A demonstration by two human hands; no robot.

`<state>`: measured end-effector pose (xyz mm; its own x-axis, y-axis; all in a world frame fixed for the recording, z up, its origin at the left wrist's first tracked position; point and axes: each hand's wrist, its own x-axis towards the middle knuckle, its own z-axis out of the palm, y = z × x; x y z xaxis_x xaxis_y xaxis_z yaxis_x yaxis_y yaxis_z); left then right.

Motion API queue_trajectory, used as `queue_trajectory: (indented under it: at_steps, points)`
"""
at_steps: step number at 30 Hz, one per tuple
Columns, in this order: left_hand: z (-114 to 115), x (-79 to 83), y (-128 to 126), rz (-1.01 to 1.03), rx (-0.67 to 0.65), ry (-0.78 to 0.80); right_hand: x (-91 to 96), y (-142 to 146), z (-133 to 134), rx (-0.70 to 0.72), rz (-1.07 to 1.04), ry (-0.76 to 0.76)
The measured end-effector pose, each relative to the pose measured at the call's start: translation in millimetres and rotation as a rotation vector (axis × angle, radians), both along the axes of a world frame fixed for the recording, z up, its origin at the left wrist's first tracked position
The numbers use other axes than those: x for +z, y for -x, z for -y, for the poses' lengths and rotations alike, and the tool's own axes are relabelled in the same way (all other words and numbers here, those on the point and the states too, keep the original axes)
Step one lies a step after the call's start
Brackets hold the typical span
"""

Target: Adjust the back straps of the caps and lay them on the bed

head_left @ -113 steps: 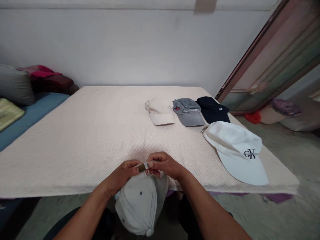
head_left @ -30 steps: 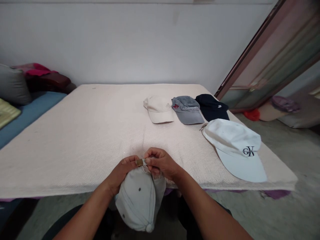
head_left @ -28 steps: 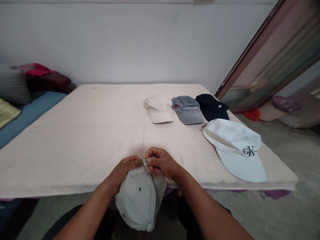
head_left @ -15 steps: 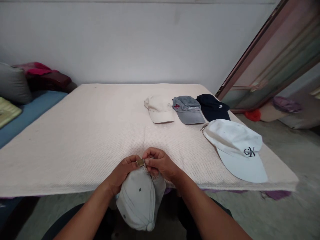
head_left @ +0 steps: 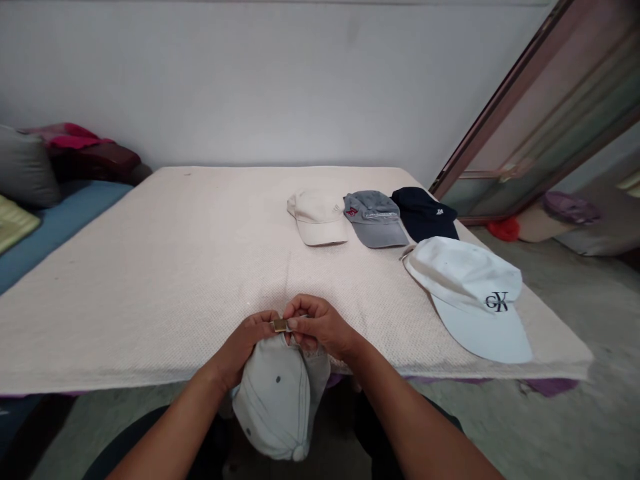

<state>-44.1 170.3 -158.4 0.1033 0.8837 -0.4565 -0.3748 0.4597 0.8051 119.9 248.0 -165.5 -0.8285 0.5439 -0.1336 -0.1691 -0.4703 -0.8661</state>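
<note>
I hold a pale grey cap upside down at the near edge of the table, its crown hanging toward me. My left hand pinches the cap's back strap at a small brass buckle. My right hand pinches the strap on the buckle's other side, fingers closed. Both hands meet at the buckle, just above the table's cloth.
A cream cloth covers the table. At the right lie a white cap with a dark logo, a navy cap, a grey cap and a cream cap. A blue mattress with pillows is at left, a leaning door at right.
My hands have drawn the strap further through the buckle, so the visible strip between my fingers is shorter. The cap and other things keep their places.
</note>
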Motion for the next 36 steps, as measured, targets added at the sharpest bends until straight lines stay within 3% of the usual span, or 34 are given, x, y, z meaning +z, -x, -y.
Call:
queue_trajectory:
  at_steps: [8,19,29,36]
  points:
    - [-0.9,-1.2,-1.2,0.019,0.013,-0.005,2.1,1.8,2.2,-0.087,-0.086,0.033]
    - [-0.2,-0.4,-2.0,0.136,0.096,-0.014,-2.1,-1.3,-1.3,-0.01,-0.008,-0.071]
    - [-3.3,5.8,-7.8,0.108,0.116,-0.012,-3.3,0.1,1.2,-0.063,0.008,-0.081]
    - [-2.2,4.3,-7.1,0.067,0.083,-0.03,-1.7,-3.0,0.5,0.003,0.051,-0.157]
